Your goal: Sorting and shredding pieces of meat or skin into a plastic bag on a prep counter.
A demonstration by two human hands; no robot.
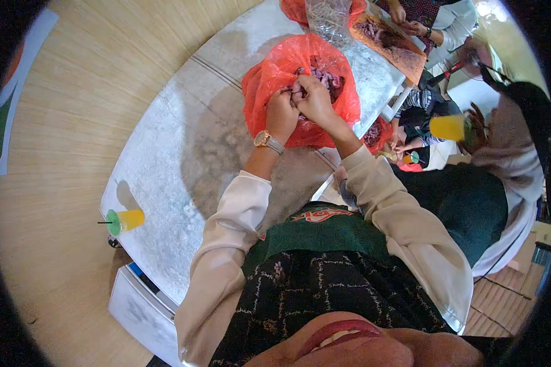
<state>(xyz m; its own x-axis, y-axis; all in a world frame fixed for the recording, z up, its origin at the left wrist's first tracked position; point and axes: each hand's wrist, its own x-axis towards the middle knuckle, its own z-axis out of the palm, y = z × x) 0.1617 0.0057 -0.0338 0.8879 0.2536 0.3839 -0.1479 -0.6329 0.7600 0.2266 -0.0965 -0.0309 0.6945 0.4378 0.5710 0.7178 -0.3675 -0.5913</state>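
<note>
A red plastic bag (261, 78) stands with its mouth spread on the pale table before me. Inside it are purple-brown pieces (333, 85), perhaps shallots, though their kind is not certain. Over the bag my left hand (282, 112) and my right hand (312, 98) meet, their fingertips pinching a small purplish piece (298, 94) between them. A wristwatch is on my left wrist. My fingers partly hide the piece and the contents beneath.
A cup of orange drink (131, 220) stands at the table's left edge. Beyond the bag are a clear plastic bag (328, 20) and an orange tray (413, 64) with purple pieces. Co-workers sit to the right; one person nearby holds another orange drink (446, 127).
</note>
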